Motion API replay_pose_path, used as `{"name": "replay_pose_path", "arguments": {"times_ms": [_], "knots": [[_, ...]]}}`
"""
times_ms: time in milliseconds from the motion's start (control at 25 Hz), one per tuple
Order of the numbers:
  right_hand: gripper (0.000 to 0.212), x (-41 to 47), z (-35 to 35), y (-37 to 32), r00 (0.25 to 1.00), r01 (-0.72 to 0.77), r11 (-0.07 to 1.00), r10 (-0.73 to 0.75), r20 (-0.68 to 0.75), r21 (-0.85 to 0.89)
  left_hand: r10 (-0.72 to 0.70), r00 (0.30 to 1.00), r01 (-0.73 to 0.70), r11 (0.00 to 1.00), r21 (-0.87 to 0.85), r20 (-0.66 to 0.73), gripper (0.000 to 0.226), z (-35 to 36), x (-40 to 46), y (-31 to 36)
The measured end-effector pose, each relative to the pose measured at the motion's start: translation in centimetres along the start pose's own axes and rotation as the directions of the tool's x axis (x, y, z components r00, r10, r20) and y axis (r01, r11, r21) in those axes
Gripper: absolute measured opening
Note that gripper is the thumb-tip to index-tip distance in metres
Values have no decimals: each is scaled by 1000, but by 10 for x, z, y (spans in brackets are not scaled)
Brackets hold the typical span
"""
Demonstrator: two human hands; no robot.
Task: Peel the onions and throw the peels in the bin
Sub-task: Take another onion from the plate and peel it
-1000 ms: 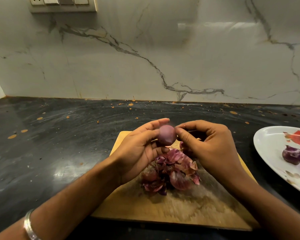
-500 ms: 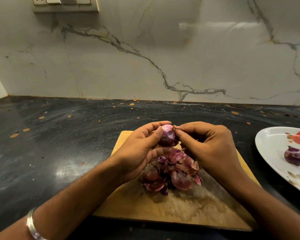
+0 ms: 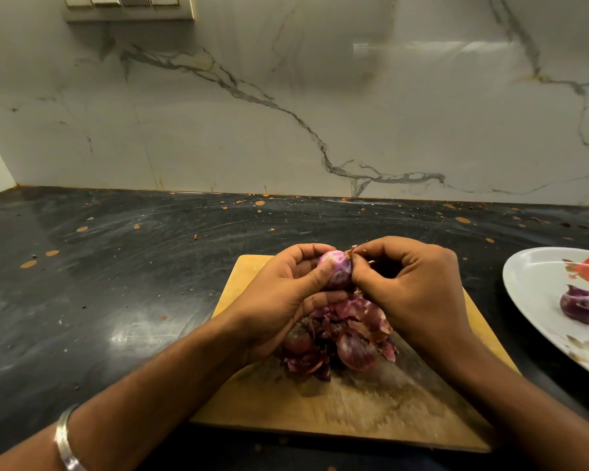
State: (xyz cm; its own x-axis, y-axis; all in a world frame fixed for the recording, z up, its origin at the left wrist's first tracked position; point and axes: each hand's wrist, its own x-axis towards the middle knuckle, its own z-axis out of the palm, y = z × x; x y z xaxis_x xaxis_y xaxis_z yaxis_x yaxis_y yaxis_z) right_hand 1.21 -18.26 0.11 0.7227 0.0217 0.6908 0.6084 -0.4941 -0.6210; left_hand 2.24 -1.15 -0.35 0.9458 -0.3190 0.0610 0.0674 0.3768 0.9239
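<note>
Both hands up over the cutting board (image 3: 320, 416): left hand (image 3: 283, 297) cups the onion (image 3: 337, 271), right hand (image 3: 408, 287) pinches its tip. Peels (image 3: 347, 338) heaped beneath. White plate (image 3: 531, 294), cut off at right, holds one peeled onion (image 3: 582, 304).

wooden cutting board (image 3: 337, 416), white plate (image 3: 531, 283) (red-patterned), black countertop (image 3: 116, 283), wall switches (image 3: 126, 5)
</note>
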Motion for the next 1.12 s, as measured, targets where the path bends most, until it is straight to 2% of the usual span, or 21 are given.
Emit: {"name": "replay_pose_path", "arguments": {"times_ms": [120, 320, 440, 640, 840, 960, 1120], "knots": [[8, 0, 0, 2, 1000, -2, 998, 1, -24, -57, -4, 1000, 4, 999, -36, 11, 46, 0, 0, 1], [10, 3, 1, 6, 992, -124, 989, 124, 7, 76, -14, 1000, 16, 992, -121, 16, 40, -4, 3, 3], [14, 1, 1, 2, 994, -91, 991, 84, 70, 97, -15, 1000, 16, 991, -132, 12, 34, -5, 4, 5], [10, 1, -2, 2, 996, -78, 993, 74, 54, 84, -7, 1000, 8, 995, -103, 16, 33, -4, 2, 3], [7, 1, -1, 0, 998, -55, 998, 55, 41, 18, 2, 1000, -2, 998, -60, 2, 40, -1, 1, 3], [2, 0, 1, -1, 1000, 9, 995, -7, 18, -98, -14, 1000, 14, 998, -53, 3, 36, 0, 0, 0], [5, 0, 3, -2, 997, 76, 976, -77, 2, -203, -6, 1000, 7, 1000, -18, 22, 37, 2, 0, -2]]}}
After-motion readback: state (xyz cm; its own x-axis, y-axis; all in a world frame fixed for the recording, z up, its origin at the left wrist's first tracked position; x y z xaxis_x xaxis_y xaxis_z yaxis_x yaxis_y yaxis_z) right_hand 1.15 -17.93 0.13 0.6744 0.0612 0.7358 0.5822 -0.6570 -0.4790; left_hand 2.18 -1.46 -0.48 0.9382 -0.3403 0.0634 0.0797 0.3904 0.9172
